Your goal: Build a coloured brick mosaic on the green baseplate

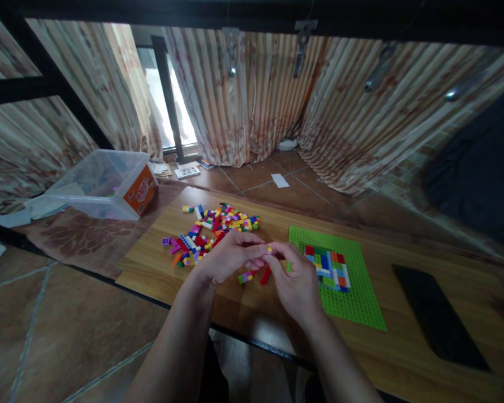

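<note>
Over the middle of the wooden table, my left hand [233, 256] and my right hand [296, 277] meet at the fingertips. Both are closed in a pinch on a small yellow toy brick [269, 249], mostly covered by the fingers. A pile of loose coloured bricks [231, 215] lies behind and to the left of my left hand. Under the hands are a red brick [265, 275] and a small green-and-pink group of bricks [246, 277]. Beside my right hand is a green baseplate [361, 296], bearing a flat patch of multicoloured bricks [330, 268].
A dark flat slab [439, 316] lies on the table [151, 274] at the right. On the left stands a clear plastic bin [96, 190] with an orange label. Striped curtains [243, 101] hang behind, and a dark metal bar [252, 17] crosses the top.
</note>
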Available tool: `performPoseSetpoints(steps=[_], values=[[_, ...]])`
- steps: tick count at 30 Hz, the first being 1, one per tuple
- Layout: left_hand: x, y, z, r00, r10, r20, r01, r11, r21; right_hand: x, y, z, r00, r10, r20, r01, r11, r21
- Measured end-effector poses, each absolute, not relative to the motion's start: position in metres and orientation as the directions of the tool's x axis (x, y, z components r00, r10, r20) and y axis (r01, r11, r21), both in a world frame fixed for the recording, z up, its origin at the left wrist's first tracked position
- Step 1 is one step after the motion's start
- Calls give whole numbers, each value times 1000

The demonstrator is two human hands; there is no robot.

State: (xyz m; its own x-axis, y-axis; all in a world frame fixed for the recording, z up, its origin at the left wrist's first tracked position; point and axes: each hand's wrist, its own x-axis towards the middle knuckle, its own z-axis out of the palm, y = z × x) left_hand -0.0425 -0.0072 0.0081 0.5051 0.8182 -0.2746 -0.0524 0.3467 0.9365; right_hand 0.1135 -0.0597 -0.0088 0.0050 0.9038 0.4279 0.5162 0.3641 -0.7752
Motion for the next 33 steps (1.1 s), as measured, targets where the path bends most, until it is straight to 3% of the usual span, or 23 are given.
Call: performPoseSetpoints(steps=[10, 16, 20, 24, 33], values=[[-49, -5, 9, 572, 753, -324, -67, 438, 897, 119, -63, -4, -81, 920, 382, 431, 378, -819], [-59, -2, 9, 493, 806, -327, -114, 433, 894, 121, -58, -13, 18, 946, 323, 410, 287, -866], [-71, 0, 10, 369, 886, -280, -190, 367, 910, 122, -53, -22, 9, 963, 269, 569, 216, -793], [-72, 0, 8, 365, 895, -256, -189, 341, 921, 113, -52, -32, -97, 969, 226, 702, 228, -675], [-64, 3, 3, 332, 907, -260, -119, 314, 942, 97, -49, -35, -169, 959, 229, 744, 276, -608]])
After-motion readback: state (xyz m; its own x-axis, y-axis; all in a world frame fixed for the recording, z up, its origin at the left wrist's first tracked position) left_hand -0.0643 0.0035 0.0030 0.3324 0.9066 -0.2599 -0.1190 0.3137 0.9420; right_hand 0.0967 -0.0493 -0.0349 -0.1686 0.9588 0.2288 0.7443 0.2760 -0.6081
